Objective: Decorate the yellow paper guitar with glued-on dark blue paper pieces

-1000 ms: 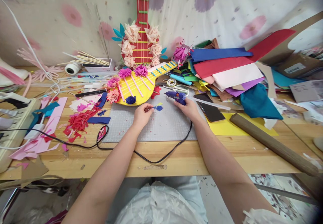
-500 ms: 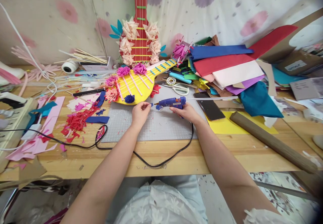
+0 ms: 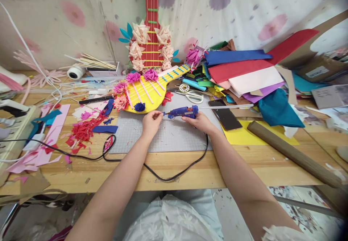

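Observation:
My right hand (image 3: 200, 121) is closed around a blue hot glue gun (image 3: 181, 112), its nozzle pointing left and a long clear glue stick (image 3: 225, 106) jutting from its back. Pinched in the fingertips of my left hand (image 3: 152, 121) is a small dark blue piece of paper (image 3: 164, 113), mostly hidden. The glue gun's tip is right beside that piece; whether they touch I cannot tell. Both hands are above a grey cutting mat (image 3: 174, 139). Just behind them lies a yellow paper instrument (image 3: 148, 98) with pink, coral and dark blue paper flowers.
A red flowered instrument (image 3: 151, 49) stands against the curtain. Scissors (image 3: 194, 96), a phone (image 3: 225, 115) and a brown roll (image 3: 293, 152) lie to the right, near piled coloured paper (image 3: 244, 70). Red scraps (image 3: 85, 130) lie left. A black cord (image 3: 168, 178) loops across the table front.
The glue gun has shifted slightly left, bringing its nozzle closer to the blue piece in my left hand. My left hand has hardly moved.

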The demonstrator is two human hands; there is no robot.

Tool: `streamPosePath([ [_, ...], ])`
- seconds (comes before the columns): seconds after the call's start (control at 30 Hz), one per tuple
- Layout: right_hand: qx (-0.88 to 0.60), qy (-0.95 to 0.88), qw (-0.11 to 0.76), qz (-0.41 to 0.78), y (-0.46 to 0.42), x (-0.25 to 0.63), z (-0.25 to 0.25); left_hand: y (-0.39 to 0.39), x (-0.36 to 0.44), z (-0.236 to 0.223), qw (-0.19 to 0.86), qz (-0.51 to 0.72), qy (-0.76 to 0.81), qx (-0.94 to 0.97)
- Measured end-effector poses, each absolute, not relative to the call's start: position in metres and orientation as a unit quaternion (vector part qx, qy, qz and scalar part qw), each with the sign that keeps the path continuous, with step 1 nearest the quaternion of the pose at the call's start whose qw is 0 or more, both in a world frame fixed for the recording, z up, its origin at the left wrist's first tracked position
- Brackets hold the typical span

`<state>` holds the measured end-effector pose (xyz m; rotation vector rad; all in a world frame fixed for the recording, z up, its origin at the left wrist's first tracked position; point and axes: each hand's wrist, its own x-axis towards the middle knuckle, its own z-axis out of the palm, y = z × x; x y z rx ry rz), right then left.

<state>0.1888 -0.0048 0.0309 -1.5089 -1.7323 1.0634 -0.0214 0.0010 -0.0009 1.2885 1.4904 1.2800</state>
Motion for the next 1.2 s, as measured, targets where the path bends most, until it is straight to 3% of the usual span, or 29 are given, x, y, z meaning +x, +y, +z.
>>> streamPosePath([
  [0.77, -0.572, -0.636, 0.318, 0.409, -0.005, 0.187, 0.031, 0.000, -0.021, -0.003, 0.373, 0.489, 0.584, 0.530],
  [0.93, -0.585, -0.599, 0.365, 0.408, 0.000, 0.189, 0.024, 0.001, -0.022, -0.005, 0.366, 0.486, 0.579, 0.544],
  [1.1, -0.655, -0.541, 0.425, 0.313, 0.018, 0.189, 0.014, 0.001, -0.022, -0.007, 0.381, 0.484, 0.574, 0.539],
  [1.2, -0.713, -0.528, 0.405, 0.219, 0.030, 0.189, 0.009, 0.000, -0.021, -0.005, 0.402, 0.504, 0.561, 0.519],
])
